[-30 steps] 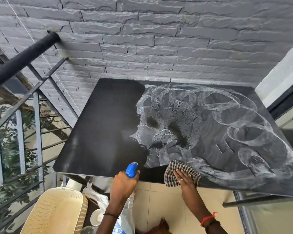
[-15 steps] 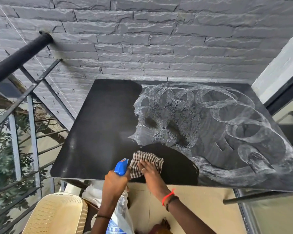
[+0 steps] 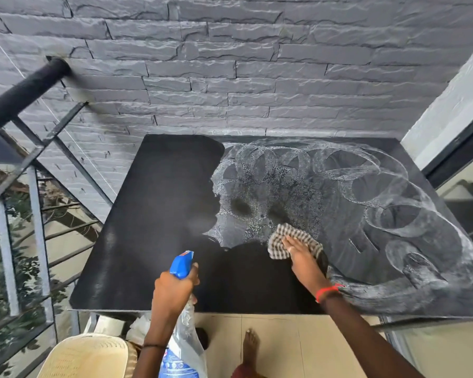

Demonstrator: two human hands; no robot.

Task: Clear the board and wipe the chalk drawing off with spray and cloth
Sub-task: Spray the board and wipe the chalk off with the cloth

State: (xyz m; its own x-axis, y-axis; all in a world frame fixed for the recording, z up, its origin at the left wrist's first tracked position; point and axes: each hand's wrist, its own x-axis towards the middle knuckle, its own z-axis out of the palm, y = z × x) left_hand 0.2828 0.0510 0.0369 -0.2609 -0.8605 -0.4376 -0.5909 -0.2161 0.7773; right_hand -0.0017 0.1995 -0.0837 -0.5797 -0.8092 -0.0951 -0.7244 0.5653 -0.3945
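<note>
Head view, looking down on a black board [image 3: 161, 214] lying flat in front of a grey stone wall [image 3: 257, 77]. The person's right hand [image 3: 302, 255] lies flat with straight fingers, pressing a checked cloth [image 3: 281, 236] onto the board. The cloth shows beyond the fingertips and to their left, touching the edge of the chalk.

The left hand [image 3: 172, 290] is curled round the neck of a spray bottle [image 3: 182, 264]. Its blue nozzle points away from the person across the board's near edge, and its clear body hangs below the hand.

The chalk drawing [image 3: 380, 192], a set of white looping rings, spreads beyond and to the right of the right hand. Just past the cloth it is speckled with wet spots. Left of that hand, and between the two hands, the board is wiped black.

The cloth looks soft and limp and would probably bunch under fingertips alone, so a flat palm over its middle seems the best hold. The bottle looks light, thin-walled and possibly slippery; the neck under the trigger is the natural place to hold it. The board looks stiff enough to take firm pressure.

Left of the left hand is a metal railing [image 3: 25, 186], and below it a cream chair [image 3: 88, 356]. A bare foot [image 3: 250, 347] stands on the tiled floor [image 3: 284, 350].
</note>
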